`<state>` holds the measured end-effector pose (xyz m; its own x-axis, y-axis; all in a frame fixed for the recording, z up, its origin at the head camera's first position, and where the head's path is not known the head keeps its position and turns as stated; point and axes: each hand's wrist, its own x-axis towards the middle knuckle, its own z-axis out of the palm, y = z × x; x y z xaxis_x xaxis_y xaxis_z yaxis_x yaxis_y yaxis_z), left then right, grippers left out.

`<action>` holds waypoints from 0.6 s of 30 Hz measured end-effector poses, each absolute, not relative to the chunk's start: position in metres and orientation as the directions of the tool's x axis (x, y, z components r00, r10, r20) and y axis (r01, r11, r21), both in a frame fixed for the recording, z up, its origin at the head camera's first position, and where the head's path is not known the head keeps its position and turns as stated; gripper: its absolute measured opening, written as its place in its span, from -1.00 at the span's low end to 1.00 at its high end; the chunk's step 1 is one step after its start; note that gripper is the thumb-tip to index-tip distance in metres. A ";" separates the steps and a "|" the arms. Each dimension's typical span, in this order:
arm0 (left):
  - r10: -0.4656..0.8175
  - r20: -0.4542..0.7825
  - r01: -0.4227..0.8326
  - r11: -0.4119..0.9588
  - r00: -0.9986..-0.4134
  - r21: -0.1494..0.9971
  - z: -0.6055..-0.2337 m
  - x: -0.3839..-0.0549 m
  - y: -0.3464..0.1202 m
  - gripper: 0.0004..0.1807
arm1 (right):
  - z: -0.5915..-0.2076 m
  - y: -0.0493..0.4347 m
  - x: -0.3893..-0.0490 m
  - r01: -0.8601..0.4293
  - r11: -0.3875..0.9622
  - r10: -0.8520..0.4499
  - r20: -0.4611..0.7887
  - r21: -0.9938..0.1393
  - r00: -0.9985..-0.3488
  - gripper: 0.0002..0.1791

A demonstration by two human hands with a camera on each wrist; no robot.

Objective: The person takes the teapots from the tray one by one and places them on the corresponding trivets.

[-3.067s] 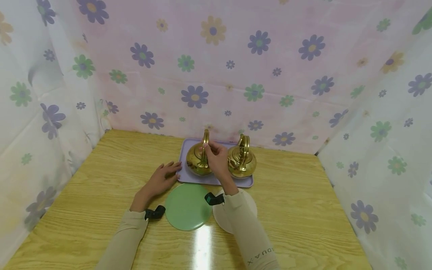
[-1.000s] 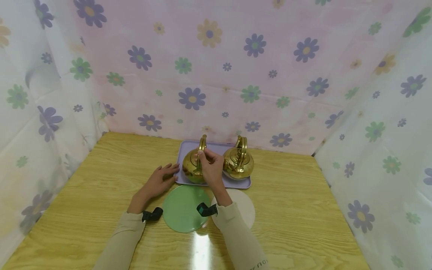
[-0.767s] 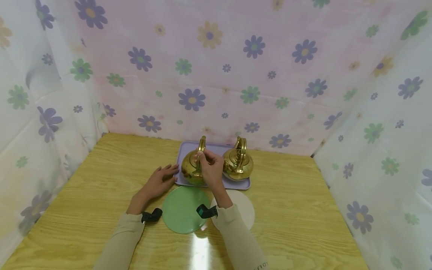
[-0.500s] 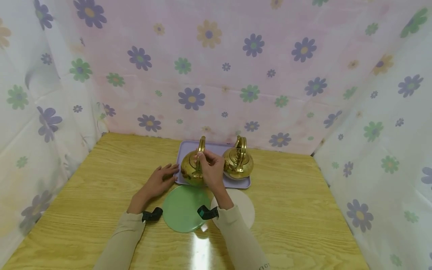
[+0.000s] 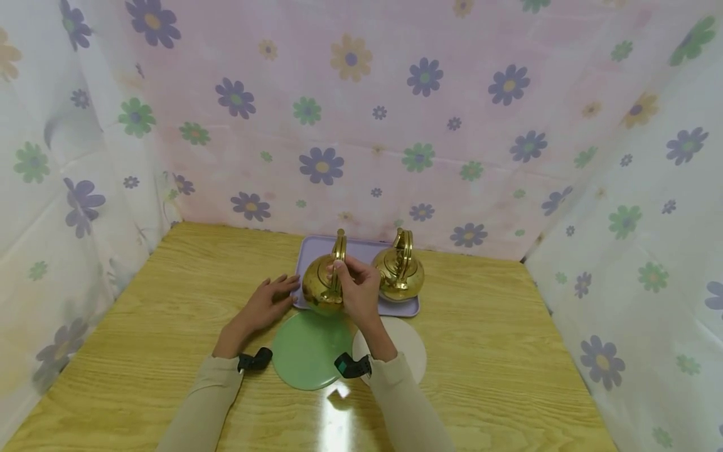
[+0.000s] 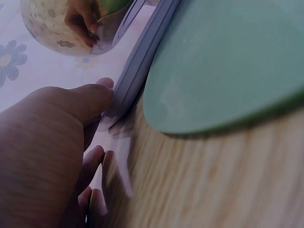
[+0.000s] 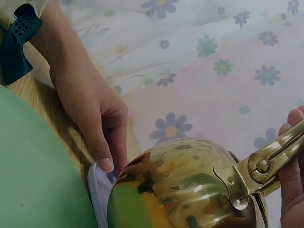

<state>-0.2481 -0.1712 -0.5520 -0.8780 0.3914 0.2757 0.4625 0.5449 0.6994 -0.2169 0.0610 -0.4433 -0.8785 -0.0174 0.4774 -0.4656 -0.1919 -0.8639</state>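
Observation:
My right hand (image 5: 363, 294) grips the upright handle of the left golden kettle (image 5: 319, 285), its thumb on the near side. The kettle's round body overlaps the front rim of the lilac tray (image 5: 307, 248) and the far edge of a green plate (image 5: 307, 355). It looks slightly raised, with its base hidden in the head view. On the tray's right half stands a second golden kettle (image 5: 415, 282). My left hand (image 5: 271, 304) rests on the table with fairly straight, spread fingers; in the left wrist view its thumb (image 6: 95, 97) touches the tray's rim.
A white plate (image 5: 415, 351) lies right of the green one, partly under my right forearm. The wooden table (image 5: 486, 364) is walled by flowered cloth (image 5: 361, 125) at the back and both sides.
The left kettle, in my right hand, has come forward from inside the tray to over its front rim. Most recently my right hand has shifted slightly right. My left hand stays at the tray.

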 end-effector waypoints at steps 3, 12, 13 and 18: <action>0.391 0.273 0.459 0.540 -0.879 0.706 -0.552 -0.248 -0.172 -0.56 | -0.442 0.061 -0.214 -0.464 -0.198 -0.015 0.476 -0.864 -0.879 -0.70; 0.383 0.291 0.464 0.519 -0.877 0.717 -0.554 -0.249 -0.173 -0.57 | -0.442 0.061 -0.206 -0.458 -0.209 -0.002 0.469 -0.864 -0.883 -0.69; 0.382 0.291 0.465 0.519 -0.877 0.717 -0.554 -0.249 -0.173 -0.57 | -0.441 0.061 -0.205 -0.458 -0.216 0.001 0.469 -0.862 -0.883 -0.69; 0.381 0.287 0.460 0.522 -0.879 0.718 -0.554 -0.250 -0.172 -0.55 | -0.439 0.062 -0.200 -0.461 -0.251 0.008 0.475 -0.851 -0.880 -0.68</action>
<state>-0.2502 -0.1724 -0.5542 -0.8791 0.3808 0.2866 0.4602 0.5216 0.7184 -0.1999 0.0624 -0.4392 -0.8801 0.0084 0.4748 -0.4615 -0.2509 -0.8509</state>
